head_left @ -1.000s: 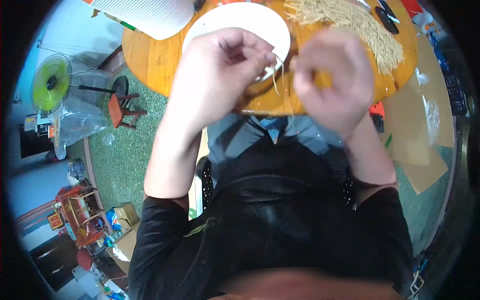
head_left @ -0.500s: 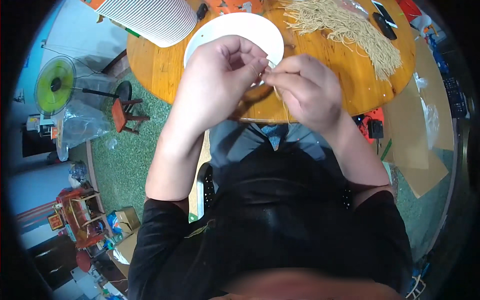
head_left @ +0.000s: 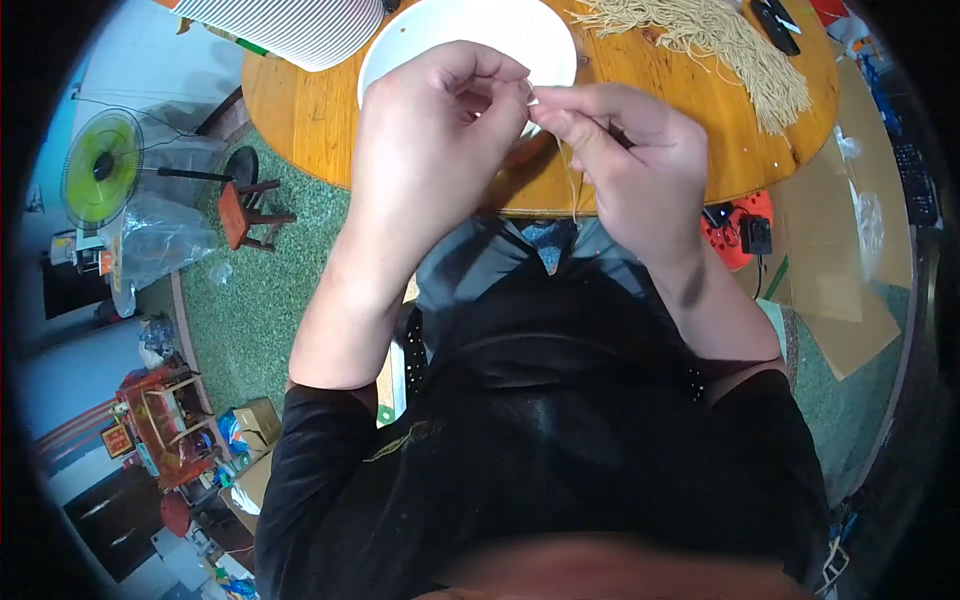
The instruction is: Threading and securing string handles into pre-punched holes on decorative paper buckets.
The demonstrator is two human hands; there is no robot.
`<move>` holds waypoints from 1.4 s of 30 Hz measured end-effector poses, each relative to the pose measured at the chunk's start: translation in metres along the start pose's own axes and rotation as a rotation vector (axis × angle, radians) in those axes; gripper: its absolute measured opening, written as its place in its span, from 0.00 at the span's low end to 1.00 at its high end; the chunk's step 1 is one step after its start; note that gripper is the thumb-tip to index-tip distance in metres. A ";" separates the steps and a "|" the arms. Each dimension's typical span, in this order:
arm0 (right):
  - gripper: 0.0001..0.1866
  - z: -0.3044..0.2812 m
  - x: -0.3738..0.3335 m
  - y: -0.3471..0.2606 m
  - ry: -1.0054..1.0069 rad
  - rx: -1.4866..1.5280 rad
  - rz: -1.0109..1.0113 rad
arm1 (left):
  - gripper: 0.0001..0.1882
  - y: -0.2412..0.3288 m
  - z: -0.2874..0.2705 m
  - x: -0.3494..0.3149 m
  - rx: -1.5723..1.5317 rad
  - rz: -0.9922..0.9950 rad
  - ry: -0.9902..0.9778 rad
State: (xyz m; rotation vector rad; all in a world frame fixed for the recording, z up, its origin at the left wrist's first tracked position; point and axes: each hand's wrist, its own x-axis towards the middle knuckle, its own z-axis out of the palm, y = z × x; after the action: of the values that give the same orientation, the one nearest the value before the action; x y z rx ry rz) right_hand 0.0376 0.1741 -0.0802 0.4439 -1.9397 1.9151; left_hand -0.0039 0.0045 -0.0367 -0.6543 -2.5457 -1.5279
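Over the near side of the round wooden table, my left hand (head_left: 435, 140) and my right hand (head_left: 640, 150) meet fingertip to fingertip. Both are closed in a pinch. Between the fingertips shows a small white piece (head_left: 531, 98), too small to name. A thin beige string (head_left: 571, 182) hangs down from the pinch beside my right fingers. My left fingers partly hide what they grip. Just beyond my hands lies a wide white bowl (head_left: 550, 45), partly covered by my left hand.
A bundle of beige strings (head_left: 720, 65) lies on the wooden table (head_left: 300, 115) at the far right. At the far left leans a ribbed white stack (head_left: 300, 30). A green fan (head_left: 103, 168) and a small wooden stool (head_left: 235, 215) stand left; cardboard (head_left: 825, 260) lies right.
The table has shifted slightly upward in view. My fingertips stay together, while my right hand has turned a little and its thumb shows more. The white piece is more visible.
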 end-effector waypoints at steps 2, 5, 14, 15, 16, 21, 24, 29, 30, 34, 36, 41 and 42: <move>0.05 0.006 0.001 0.000 0.100 0.183 0.036 | 0.07 0.000 0.002 -0.002 0.076 0.052 0.111; 0.05 0.006 -0.004 0.003 0.073 0.113 -0.046 | 0.07 0.003 0.000 -0.002 -0.030 -0.068 0.122; 0.05 0.009 -0.006 0.002 0.011 0.091 0.045 | 0.06 0.007 -0.009 -0.001 -0.305 -0.092 0.091; 0.05 0.009 -0.005 -0.001 0.012 0.090 0.047 | 0.06 0.012 -0.013 -0.003 -0.327 -0.095 0.049; 0.05 0.009 -0.004 -0.005 0.017 0.116 0.082 | 0.06 0.014 -0.014 -0.004 -0.329 -0.095 0.047; 0.05 0.015 -0.001 -0.016 0.029 0.126 0.138 | 0.06 0.018 -0.019 -0.010 -0.434 -0.110 -0.016; 0.05 0.016 -0.001 -0.020 0.057 0.142 0.174 | 0.05 0.014 -0.025 -0.012 -0.501 -0.128 -0.092; 0.07 0.013 0.000 -0.024 0.052 0.027 0.238 | 0.07 0.022 -0.025 -0.017 -0.507 -0.178 -0.143; 0.07 0.013 0.000 -0.020 0.058 0.025 0.240 | 0.06 0.023 -0.024 -0.018 -0.536 -0.180 -0.171; 0.09 0.012 0.002 -0.012 0.087 -0.003 0.159 | 0.07 0.019 -0.021 -0.023 -0.426 -0.130 -0.154; 0.09 0.010 0.003 -0.017 0.069 0.034 0.208 | 0.04 0.012 -0.019 -0.022 -0.404 -0.157 -0.094; 0.10 0.003 0.003 -0.016 -0.011 0.200 0.421 | 0.02 0.008 -0.017 -0.019 -0.203 -0.111 -0.071; 0.10 0.003 0.004 -0.017 -0.012 0.202 0.422 | 0.02 0.007 -0.017 -0.020 -0.176 -0.029 -0.086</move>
State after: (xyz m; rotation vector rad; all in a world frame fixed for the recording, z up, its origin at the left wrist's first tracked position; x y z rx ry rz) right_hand 0.0424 0.1709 -0.0635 0.1003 -1.9742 2.3865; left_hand 0.0150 -0.0139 -0.0289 -0.7210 -2.5111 -1.7872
